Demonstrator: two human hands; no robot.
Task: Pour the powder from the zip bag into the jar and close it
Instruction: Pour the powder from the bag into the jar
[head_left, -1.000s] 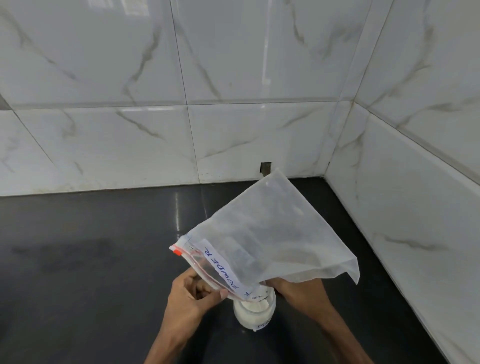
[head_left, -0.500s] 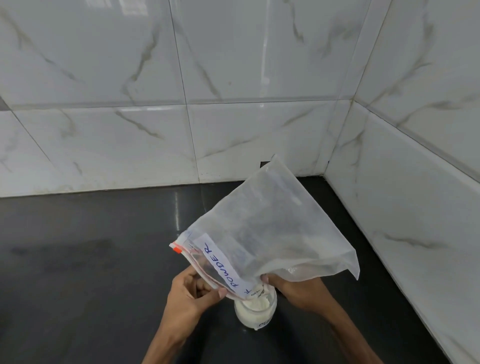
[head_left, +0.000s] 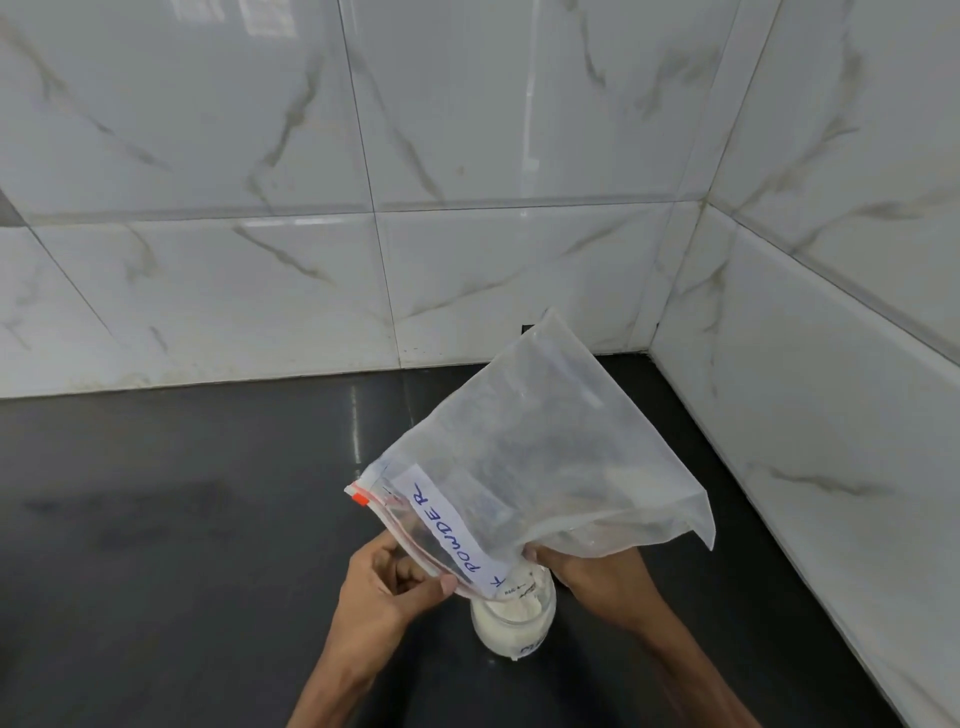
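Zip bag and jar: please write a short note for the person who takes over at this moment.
Left hand pinches the zip bag at its zip edge; right hand holds its lower side.
The bag is tilted, mouth down over the open jar on the black counter.
Done: white powder lies in the jar.
Left: shake out what is in the bag, close the jar.

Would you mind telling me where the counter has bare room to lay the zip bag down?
The black counter is bare left of the left hand, back to the tiled back wall. A narrower bare strip runs between the right hand and the side wall. It is crowded around the jar, under the zip bag.
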